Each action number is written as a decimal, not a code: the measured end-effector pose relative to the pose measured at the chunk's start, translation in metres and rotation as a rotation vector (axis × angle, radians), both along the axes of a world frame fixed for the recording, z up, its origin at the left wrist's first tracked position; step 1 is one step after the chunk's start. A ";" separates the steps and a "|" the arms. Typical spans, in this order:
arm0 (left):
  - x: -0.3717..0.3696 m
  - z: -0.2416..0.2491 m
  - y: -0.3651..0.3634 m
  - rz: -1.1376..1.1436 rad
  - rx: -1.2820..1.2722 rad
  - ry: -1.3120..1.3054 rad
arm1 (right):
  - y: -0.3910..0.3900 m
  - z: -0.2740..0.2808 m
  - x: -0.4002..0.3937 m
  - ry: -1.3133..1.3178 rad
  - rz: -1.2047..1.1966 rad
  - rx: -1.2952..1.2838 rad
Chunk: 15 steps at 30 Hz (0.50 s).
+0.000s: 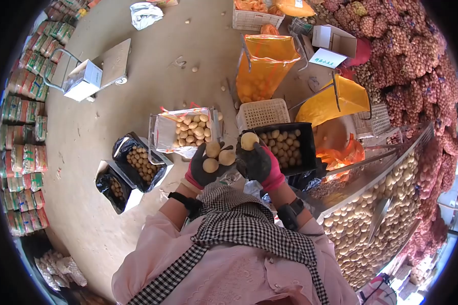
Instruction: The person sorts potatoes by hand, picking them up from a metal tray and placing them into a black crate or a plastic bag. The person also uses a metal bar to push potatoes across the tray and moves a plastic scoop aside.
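Note:
My left hand (200,174), in a dark glove with a pink cuff, is curled around 3 visible potatoes (211,164). Beside it, my right hand (258,163), gloved the same way, grips a single round potato (249,141) at the fingertips. Just beyond my left hand stands a white-lined bin (163,133) with potatoes inside. A black crate (310,137), also holding potatoes, is close to the right of my right hand. My palms are partly hidden by the gloves' fingers and the potatoes.
Black-lined boxes (160,185) of smaller potatoes stand at the left. A sloping metal-edged table (351,195) full of potatoes lies right. Ahead are an orange mesh bag (262,71) on a frame, a yellow bag (336,101) and a trolley (116,63). Filled net sacks (412,66) are piled right.

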<state>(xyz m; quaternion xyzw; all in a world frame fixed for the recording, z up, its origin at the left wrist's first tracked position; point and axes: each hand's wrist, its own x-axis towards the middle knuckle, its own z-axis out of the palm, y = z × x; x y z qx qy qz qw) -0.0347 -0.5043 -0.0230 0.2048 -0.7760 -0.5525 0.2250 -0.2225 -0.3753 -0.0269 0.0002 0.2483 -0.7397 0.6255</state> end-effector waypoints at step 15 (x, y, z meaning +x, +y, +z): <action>0.080 -0.089 -0.096 0.617 1.806 0.409 | 0.010 0.006 0.012 -0.045 0.167 -0.082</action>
